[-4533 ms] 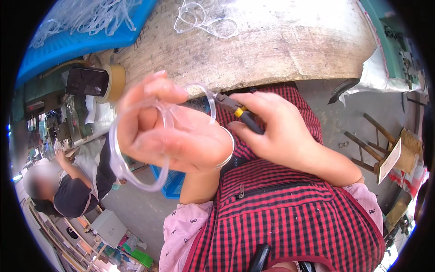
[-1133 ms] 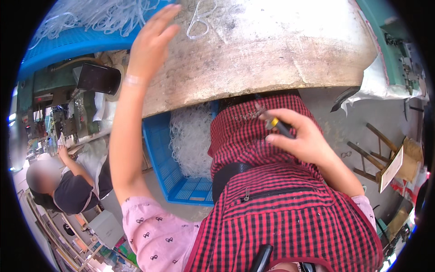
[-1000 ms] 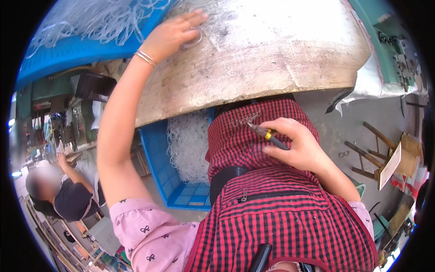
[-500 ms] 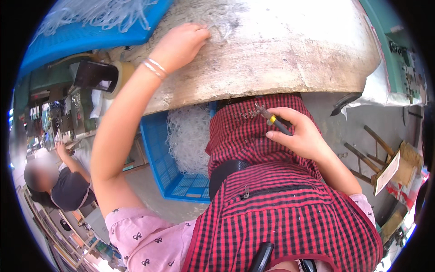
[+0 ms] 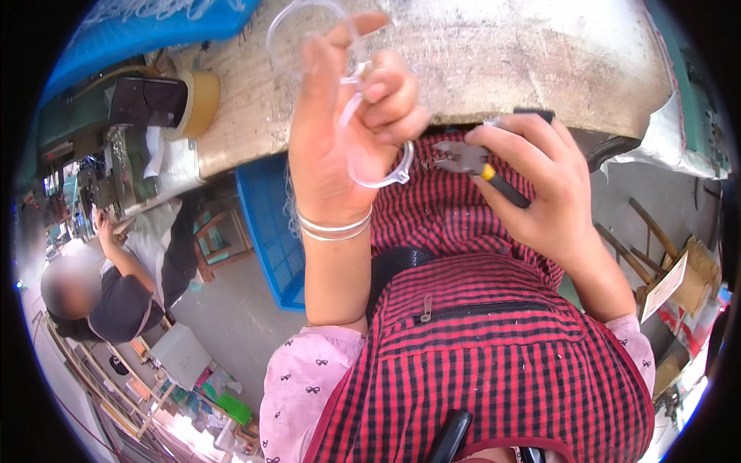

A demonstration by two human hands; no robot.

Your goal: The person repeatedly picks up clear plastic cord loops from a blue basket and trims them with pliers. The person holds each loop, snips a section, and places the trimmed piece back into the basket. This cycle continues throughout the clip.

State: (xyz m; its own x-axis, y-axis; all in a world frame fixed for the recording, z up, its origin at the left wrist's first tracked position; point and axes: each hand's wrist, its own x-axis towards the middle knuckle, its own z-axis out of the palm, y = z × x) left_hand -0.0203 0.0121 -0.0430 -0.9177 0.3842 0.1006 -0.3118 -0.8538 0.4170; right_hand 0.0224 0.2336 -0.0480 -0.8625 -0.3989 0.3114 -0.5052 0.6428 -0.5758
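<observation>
The pale card (image 5: 665,293) by the wooden stool (image 5: 702,266) is too far off to read. The clear plastic tube (image 5: 351,108) is up in the air in the left hand (image 5: 347,127), with the grip curled around it. It runs on a slant: a big loop sticks up at the top left, in front of the counter (image 5: 478,62), and a small loop hangs at the lower right, near the cutting pliers (image 5: 467,158). The tube is see-through and shiny, with little lumps on it. The right hand (image 5: 544,181) has its grip wrapped around the pliers' black and yellow handle, and their grey head points left, at the small loop
</observation>
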